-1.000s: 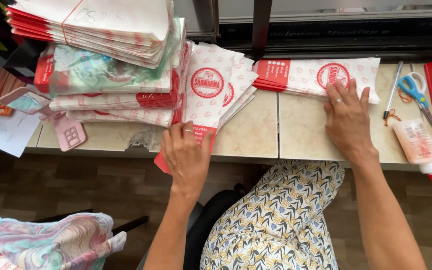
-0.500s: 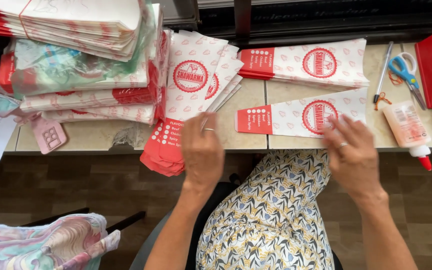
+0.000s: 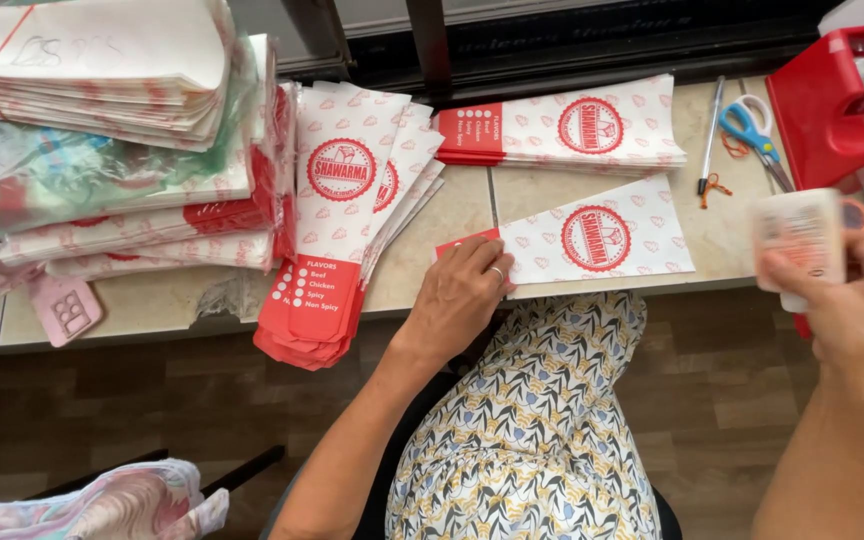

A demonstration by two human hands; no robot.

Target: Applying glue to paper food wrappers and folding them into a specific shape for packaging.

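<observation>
Large bundled stacks of paper sleeves (image 3: 102,130), some wrapped in clear film, occupy the counter (image 3: 432,230) at 10 o'clock. A fanned pile of white-and-red sleeves (image 3: 337,210) overhangs the counter edge, keeping its lower ends easy to reach. At 12 o'clock lies a neat flat stack (image 3: 572,125), each sleeve with a round red emblem. The single sleeve (image 3: 592,240) lies at centre; the left hand (image 3: 462,295) presses flat on its red end, fingers together, probably to stop it sliding. The right hand (image 3: 852,300), at 3 o'clock, is clamped around a blurred white bottle (image 3: 797,240). A red tape dispenser (image 3: 832,100) and blue-handled scissors (image 3: 752,130) sit at 2 o'clock.
</observation>
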